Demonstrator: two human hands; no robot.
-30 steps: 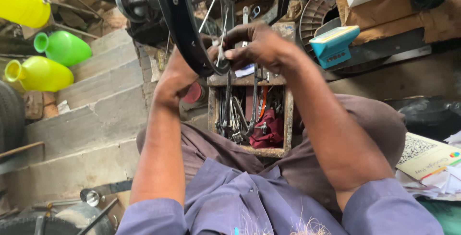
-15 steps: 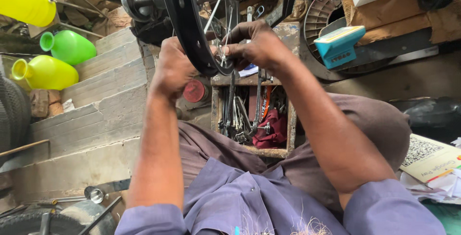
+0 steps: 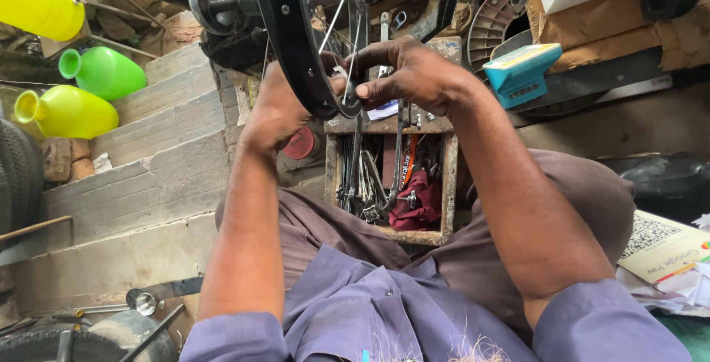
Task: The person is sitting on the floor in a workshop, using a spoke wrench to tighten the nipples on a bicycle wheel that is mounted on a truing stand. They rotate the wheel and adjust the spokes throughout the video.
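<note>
One black rim (image 3: 296, 44) hangs above one wooden toolbox (image 3: 392, 177). Two hands are raised to it: left hand (image 3: 277, 107) grips the rim, right hand (image 3: 414, 73) pinches a spoke (image 3: 336, 18). Three plastic jugs (image 3: 70, 110) lie left.

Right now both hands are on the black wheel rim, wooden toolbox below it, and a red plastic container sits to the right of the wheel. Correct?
Not quite. In the head view the plastic container right of the black wheel rim is blue, not red. The rest holds: left hand and right hand are at the rim, with the wooden toolbox below.
</note>
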